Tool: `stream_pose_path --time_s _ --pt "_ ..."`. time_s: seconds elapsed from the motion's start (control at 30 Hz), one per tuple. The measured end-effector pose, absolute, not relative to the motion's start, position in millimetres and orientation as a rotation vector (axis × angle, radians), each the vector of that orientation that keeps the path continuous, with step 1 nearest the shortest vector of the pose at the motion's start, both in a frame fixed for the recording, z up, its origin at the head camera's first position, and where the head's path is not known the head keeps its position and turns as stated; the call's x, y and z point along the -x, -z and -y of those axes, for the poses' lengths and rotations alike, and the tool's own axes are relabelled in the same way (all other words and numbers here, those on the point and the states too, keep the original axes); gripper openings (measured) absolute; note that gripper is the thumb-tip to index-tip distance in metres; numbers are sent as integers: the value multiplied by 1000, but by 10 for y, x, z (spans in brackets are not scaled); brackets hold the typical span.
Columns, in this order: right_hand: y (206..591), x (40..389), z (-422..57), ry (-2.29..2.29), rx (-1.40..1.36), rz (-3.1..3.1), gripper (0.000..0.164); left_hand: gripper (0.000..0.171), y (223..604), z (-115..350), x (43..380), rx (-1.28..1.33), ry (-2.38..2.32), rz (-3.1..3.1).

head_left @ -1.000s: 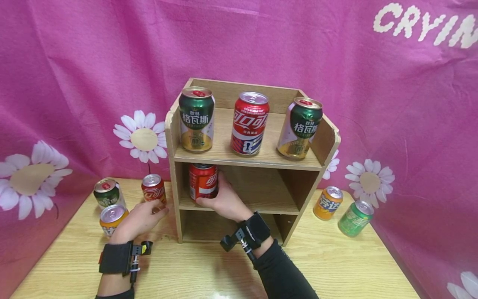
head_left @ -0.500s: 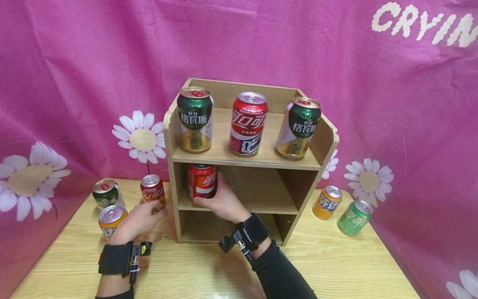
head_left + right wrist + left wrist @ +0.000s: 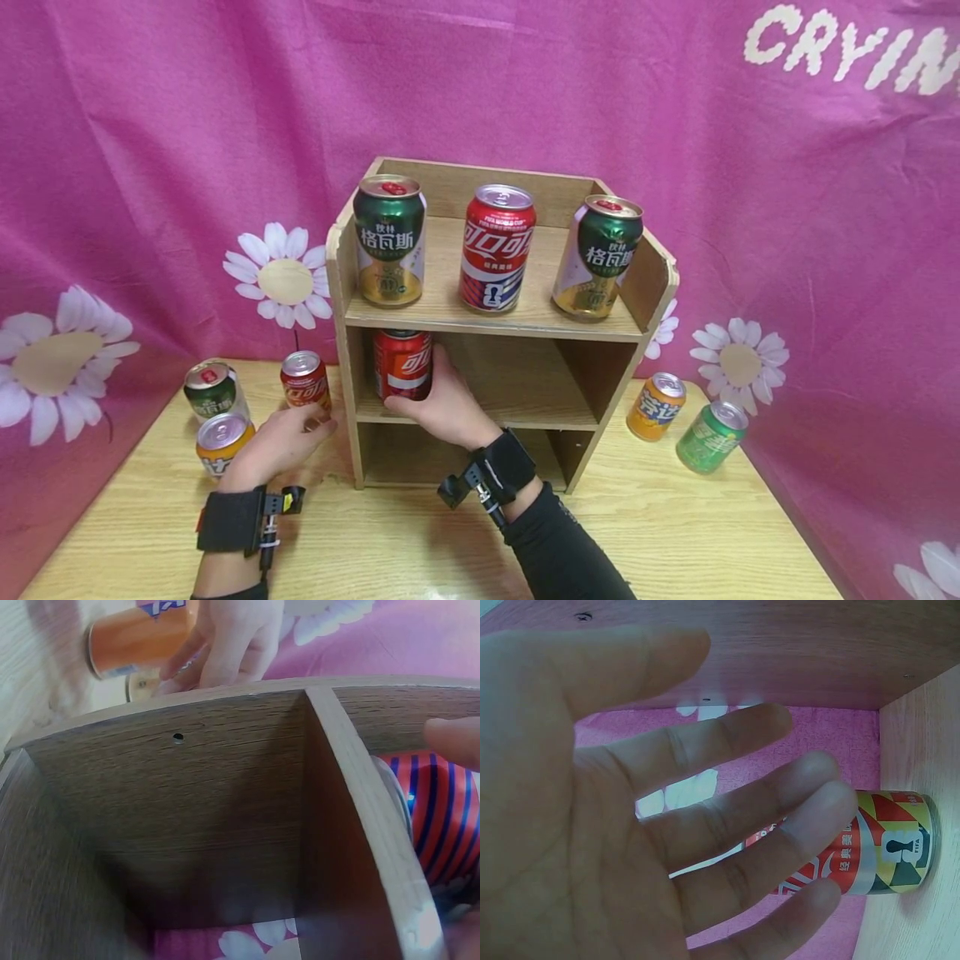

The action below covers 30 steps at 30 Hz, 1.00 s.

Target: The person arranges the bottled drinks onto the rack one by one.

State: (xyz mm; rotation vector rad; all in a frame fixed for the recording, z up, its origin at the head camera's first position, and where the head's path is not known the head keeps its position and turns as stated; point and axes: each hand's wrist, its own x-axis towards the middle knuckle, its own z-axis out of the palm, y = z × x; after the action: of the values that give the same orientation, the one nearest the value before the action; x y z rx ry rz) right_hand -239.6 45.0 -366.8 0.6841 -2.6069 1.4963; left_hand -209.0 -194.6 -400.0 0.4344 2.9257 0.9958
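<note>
My right hand point(image 3: 446, 404) grips a red cola can point(image 3: 402, 365) upright at the left end of the middle shelf. Its thumb lies across the front of the can near the base, and the other fingers are mostly hidden behind it. In the right wrist view, the striped lower part of this can point(image 3: 442, 810) shows at the right edge. My left hand point(image 3: 281, 442) holds nothing, its fingers spread and loosely bent, as the left wrist view shows. It is nearest to another red cola can point(image 3: 306, 379), which stands on the table left of the shelf.
The wooden shelf unit point(image 3: 495, 327) carries a green-gold can point(image 3: 390, 242), a red cola can point(image 3: 498, 250) and another green-gold can point(image 3: 597, 257) on top. At left stand a green can point(image 3: 215, 392) and an orange can point(image 3: 225, 442); at right, an orange can point(image 3: 657, 407) and a light green can point(image 3: 712, 437).
</note>
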Motion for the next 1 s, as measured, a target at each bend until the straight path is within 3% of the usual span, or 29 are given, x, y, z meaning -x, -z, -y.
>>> stream_pose_path --time_s 0.37,1.0 --pt "3652 2407 -441 -1517 -740 2613 72 23 4024 1964 2100 -446 -980 -2967" --pt "3699 2395 -425 -1433 -647 2623 71 27 4037 1954 2100 -441 -994 -2943"
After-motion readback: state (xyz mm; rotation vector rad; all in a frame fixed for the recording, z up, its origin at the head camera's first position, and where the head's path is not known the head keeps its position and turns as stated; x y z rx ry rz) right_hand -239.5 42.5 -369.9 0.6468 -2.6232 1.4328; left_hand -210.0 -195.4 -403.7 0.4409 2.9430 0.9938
